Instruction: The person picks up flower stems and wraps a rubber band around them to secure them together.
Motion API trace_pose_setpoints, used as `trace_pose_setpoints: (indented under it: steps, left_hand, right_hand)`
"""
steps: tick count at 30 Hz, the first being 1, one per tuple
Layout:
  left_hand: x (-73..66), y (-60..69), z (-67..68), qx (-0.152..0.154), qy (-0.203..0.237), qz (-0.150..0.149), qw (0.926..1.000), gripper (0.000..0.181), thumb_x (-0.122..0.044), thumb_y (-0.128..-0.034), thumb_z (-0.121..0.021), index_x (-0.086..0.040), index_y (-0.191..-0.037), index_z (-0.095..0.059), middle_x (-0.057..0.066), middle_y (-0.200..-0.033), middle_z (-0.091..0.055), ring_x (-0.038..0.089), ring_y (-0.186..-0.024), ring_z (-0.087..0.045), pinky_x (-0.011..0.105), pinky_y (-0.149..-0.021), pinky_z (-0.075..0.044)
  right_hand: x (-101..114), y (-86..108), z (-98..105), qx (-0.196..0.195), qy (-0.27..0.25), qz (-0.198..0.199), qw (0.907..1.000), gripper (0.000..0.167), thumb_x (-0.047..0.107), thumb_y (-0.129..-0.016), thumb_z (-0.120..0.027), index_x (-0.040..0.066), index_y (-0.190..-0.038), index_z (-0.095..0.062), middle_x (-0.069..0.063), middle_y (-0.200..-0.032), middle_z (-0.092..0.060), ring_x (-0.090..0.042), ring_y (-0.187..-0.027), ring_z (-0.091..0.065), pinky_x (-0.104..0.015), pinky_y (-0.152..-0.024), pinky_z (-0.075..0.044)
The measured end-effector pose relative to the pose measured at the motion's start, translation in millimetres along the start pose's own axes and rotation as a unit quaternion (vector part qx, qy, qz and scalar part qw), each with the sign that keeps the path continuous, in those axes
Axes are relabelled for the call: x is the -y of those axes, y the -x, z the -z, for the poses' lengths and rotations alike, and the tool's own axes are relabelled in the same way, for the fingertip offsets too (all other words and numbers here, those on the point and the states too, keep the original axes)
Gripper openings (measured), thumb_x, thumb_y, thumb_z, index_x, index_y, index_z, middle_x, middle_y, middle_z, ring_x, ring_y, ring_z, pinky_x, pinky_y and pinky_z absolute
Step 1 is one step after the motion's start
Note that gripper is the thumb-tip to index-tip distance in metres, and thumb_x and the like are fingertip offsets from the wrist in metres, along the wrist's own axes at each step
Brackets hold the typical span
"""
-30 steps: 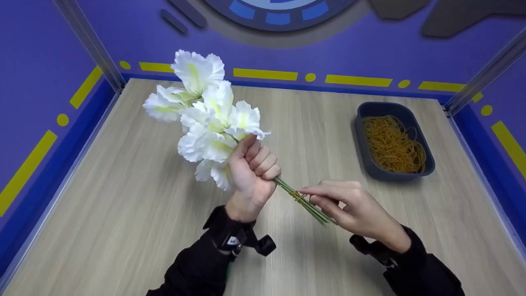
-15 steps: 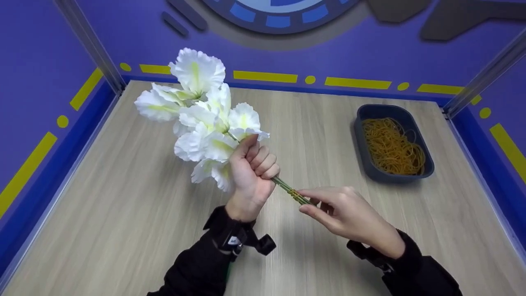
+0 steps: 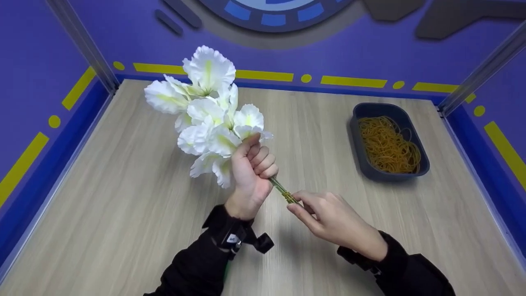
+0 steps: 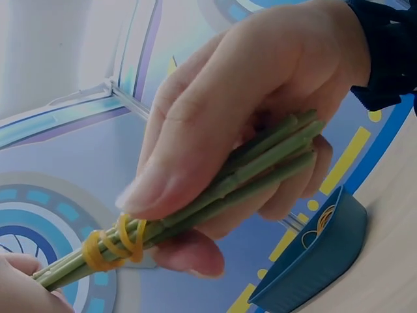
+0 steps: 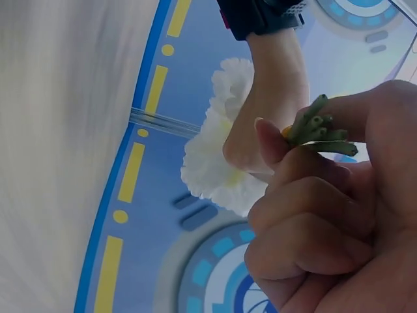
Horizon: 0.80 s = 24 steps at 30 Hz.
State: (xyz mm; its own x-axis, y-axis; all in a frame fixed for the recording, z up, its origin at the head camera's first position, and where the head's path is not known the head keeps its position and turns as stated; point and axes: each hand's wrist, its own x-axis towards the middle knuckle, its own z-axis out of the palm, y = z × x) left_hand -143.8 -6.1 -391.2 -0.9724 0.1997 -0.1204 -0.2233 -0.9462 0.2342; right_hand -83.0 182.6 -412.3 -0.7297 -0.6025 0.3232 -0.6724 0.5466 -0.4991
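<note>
A bunch of white artificial flowers (image 3: 209, 107) with yellow-green centres tilts to the upper left in the head view. My left hand (image 3: 252, 176) grips its green stems just below the blooms, fingers curled round them. Lower down, a yellow rubber band (image 4: 114, 244) is wound several times round the stems (image 4: 260, 163), as the left wrist view shows. My right hand (image 3: 333, 220) pinches the stems between thumb and fingers right beside the band. The cut stem ends (image 5: 319, 134) poke out within the right hand in the right wrist view.
A dark rectangular tub (image 3: 357, 160) holding a heap of loose rubber bands (image 3: 388, 144) stands at the right on the wood-grain table (image 3: 102, 197). Blue-purple panels (image 3: 287, 57) wall the table at the back and sides.
My right hand has shifted left and closed its thumb and fingers round the stems by the band; earlier its fingertips were at the band. The left hand keeps its grip as the flowers sway slightly.
</note>
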Motion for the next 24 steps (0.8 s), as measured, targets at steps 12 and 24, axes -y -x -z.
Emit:
trace_pose_setpoints:
  steps: [12,24]
  left_hand:
    - [-1.5,-5.7,3.6,-0.02,0.004,0.0,0.9998,0.052,-0.016,-0.1033,-0.044,-0.02,-0.054,-0.029,-0.011,-0.042,-0.027,0.001,-0.038,-0.018,0.017,-0.037,-0.012]
    - [-1.2,-10.5,8.0,-0.012,0.01,0.014,0.9998,0.052,-0.017,-0.1034,-0.044,-0.02,-0.054,-0.028,-0.011,-0.043,-0.027,0.002,-0.039,-0.016,0.017,-0.039,-0.011]
  right_hand:
    - [-2,-4.1,-11,0.008,-0.037,-0.028,0.9989,0.023,0.023,-0.105,-0.057,0.018,-0.083,-0.054,0.018,-0.067,-0.036,0.003,-0.054,-0.033,-0.018,-0.046,-0.028]
    - [-12,-5.1,-15,0.029,-0.09,-0.038,0.9948,0.027,0.025,-0.108,-0.052,0.02,-0.082,-0.051,0.018,-0.067,-0.035,0.002,-0.054,-0.031,-0.017,-0.048,-0.026]
